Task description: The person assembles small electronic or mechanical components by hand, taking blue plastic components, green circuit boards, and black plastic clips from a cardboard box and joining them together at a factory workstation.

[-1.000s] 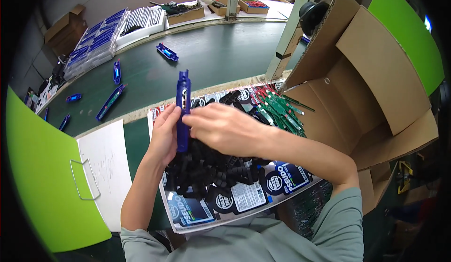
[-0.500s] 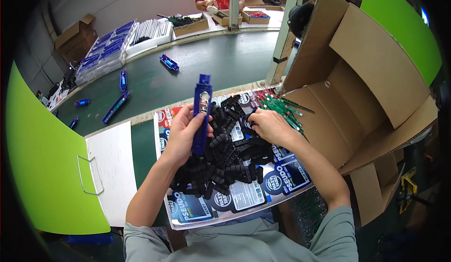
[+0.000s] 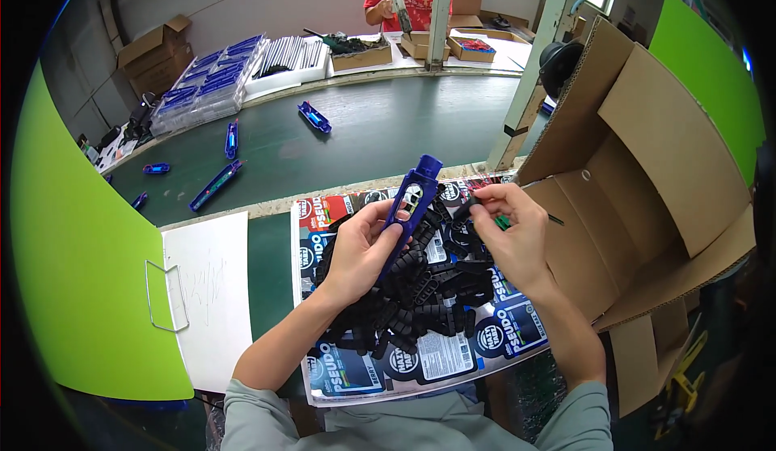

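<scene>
The blue casing (image 3: pixel 411 218) is above the near work surface, tilted with its far end leaning right, an oval opening facing up. The left hand (image 3: pixel 356 253) grips it, thumb on top. To the right, the right hand (image 3: pixel 520 229) is nearly closed and appears to pinch a small black part (image 3: pixel 464 208), though the fingers partly hide it. Beneath lies a pile of black parts (image 3: pixel 424 289) on a printed sheet (image 3: pixel 508 336). An open cardboard box (image 3: pixel 638 196) stands right; a white paper (image 3: pixel 212 314) lies left. Farther off, more blue casings (image 3: pixel 217 186) rest on a green surface (image 3: pixel 372 140).
</scene>
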Demonstrator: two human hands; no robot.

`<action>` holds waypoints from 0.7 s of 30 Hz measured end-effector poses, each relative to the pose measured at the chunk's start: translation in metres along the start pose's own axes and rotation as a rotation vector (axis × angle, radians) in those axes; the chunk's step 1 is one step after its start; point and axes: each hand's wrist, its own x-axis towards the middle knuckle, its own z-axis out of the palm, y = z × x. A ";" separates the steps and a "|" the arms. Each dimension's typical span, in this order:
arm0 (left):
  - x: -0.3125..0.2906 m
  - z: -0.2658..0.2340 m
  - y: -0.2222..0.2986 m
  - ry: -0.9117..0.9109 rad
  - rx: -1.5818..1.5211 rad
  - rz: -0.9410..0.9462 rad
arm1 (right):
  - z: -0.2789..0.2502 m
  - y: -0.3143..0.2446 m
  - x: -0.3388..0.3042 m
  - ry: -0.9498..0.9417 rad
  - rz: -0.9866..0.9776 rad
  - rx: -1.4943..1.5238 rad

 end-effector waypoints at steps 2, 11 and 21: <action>-0.003 -0.003 -0.001 0.018 0.006 0.004 | 0.022 -0.020 0.001 0.035 -0.049 0.170; -0.005 0.003 0.000 0.045 0.018 0.047 | 0.049 -0.041 0.011 0.121 -0.481 -0.462; -0.004 0.007 0.002 0.193 0.466 0.318 | 0.044 -0.040 0.004 0.164 -0.383 -0.532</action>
